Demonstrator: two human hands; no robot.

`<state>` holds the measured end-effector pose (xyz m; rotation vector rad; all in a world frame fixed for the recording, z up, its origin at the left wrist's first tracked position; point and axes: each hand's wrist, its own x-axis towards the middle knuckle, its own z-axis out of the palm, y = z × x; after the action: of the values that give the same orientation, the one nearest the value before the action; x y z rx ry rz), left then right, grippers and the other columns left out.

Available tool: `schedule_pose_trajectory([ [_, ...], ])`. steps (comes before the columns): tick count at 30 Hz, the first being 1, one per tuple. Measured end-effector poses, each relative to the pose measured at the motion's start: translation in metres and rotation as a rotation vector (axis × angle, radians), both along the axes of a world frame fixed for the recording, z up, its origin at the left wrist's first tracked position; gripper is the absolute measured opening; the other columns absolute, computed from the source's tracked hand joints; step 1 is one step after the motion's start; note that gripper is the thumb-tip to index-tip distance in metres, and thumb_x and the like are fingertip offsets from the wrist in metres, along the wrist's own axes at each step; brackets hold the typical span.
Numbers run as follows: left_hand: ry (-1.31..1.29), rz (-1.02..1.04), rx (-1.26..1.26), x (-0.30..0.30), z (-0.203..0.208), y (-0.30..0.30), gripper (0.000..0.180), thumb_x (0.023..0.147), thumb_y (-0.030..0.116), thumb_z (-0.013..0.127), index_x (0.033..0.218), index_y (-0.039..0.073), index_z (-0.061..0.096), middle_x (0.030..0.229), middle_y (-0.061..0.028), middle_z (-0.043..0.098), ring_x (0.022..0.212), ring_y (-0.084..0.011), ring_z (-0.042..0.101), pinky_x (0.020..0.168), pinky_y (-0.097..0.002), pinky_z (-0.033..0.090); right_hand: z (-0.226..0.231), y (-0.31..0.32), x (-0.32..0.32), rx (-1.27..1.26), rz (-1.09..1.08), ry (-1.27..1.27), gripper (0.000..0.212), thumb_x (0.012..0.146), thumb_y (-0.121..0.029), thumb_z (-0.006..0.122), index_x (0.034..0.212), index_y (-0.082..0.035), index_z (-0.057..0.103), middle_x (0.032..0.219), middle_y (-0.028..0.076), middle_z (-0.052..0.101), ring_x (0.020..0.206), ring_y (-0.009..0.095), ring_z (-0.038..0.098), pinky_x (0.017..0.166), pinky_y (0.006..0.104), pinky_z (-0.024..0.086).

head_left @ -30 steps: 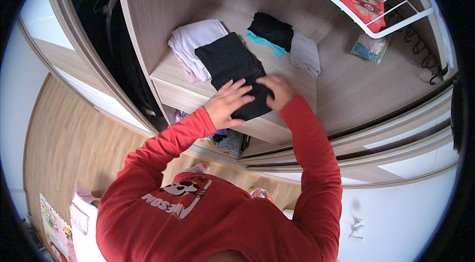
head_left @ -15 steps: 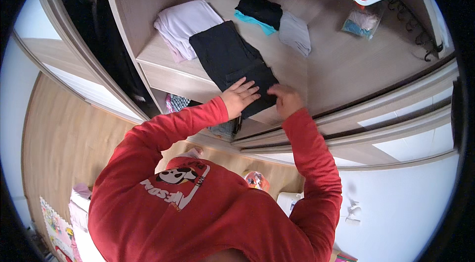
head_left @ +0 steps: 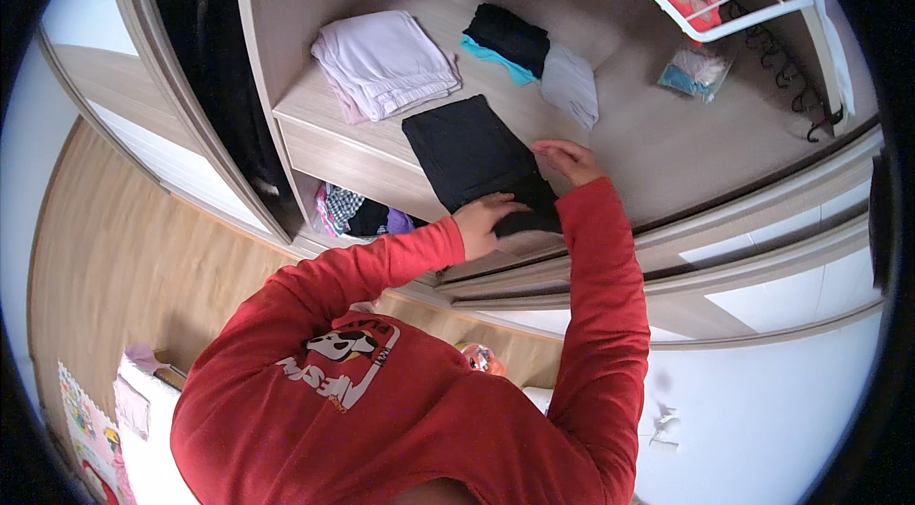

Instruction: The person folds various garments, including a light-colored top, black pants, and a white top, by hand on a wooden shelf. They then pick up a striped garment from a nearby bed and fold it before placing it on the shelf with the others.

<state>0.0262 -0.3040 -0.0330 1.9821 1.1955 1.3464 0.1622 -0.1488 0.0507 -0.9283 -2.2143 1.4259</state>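
Folded black trousers lie slantwise on the wooden shelf, their near end reaching over the front edge. My left hand grips that near end from the left, its fingers curled at the cloth. On the far right side of the trousers is my right hand, open, fingers stretched out and held together beside the fabric. Its contact with the cloth is hard to make out. To the left sits a stack of folded pale lilac clothing.
Behind lie a black folded garment over a turquoise one and a grey one. A white wire rack hangs at upper right, above a clear bag. An open lower compartment holds mixed clothes.
The trousers have shifted right, away from the lilac stack, and their near end is bent. My left hand went from lying flat on top to gripping the edge; my right hand's fingers straightened.
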Motion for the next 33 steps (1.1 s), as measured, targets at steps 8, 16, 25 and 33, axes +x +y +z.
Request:
schedule_pose_trajectory([
  [8,-1.291,0.044,-0.748,-0.057,0.016,0.052,0.043,0.082,0.038,0.046,0.105,0.001,0.051,0.097,-0.0096,0.057,0.084,-0.0193,0.057,0.075,-0.0288,0.045,-0.061,0.046,-0.003,-0.583,-0.090,0.489,0.048,0.084,-0.038,0.044,0.114,-0.001,0.043,0.114,0.009,0.048,0.106,0.021,0.043,0.093,0.0346,0.030],
  [16,-1.591,-0.201,-0.831,-0.088,-0.003,0.060,0.032,0.083,0.027,0.045,0.103,0.003,0.051,0.097,-0.0111,0.058,0.081,-0.0204,0.059,0.070,-0.0304,0.049,-0.075,0.057,-0.046,0.114,-0.183,-0.226,0.054,0.076,-0.039,0.056,0.112,0.001,0.046,0.106,0.009,0.052,0.096,0.019,0.049,0.084,0.0281,0.035],
  [25,-1.504,0.147,-0.734,-0.105,-0.008,0.043,0.026,0.079,0.007,0.051,0.101,-0.002,0.043,0.088,-0.0119,0.056,0.063,-0.0208,0.057,0.048,-0.0342,0.049,-0.062,0.042,-0.102,0.468,-0.163,-0.498,0.048,0.074,-0.038,0.056,0.106,-0.003,0.051,0.095,0.017,0.057,0.089,0.028,0.054,0.080,0.0318,0.040],
  [33,-0.018,0.581,0.254,-0.118,0.015,0.017,0.016,0.073,0.005,0.052,0.087,-0.001,0.050,0.077,-0.0197,0.053,0.077,-0.0354,0.051,0.069,-0.0359,0.042,-0.073,0.050,-0.068,0.369,-0.125,-0.457,0.047,0.073,-0.038,0.056,0.104,-0.003,0.052,0.100,0.019,0.055,0.093,0.030,0.052,0.082,0.0327,0.039],
])
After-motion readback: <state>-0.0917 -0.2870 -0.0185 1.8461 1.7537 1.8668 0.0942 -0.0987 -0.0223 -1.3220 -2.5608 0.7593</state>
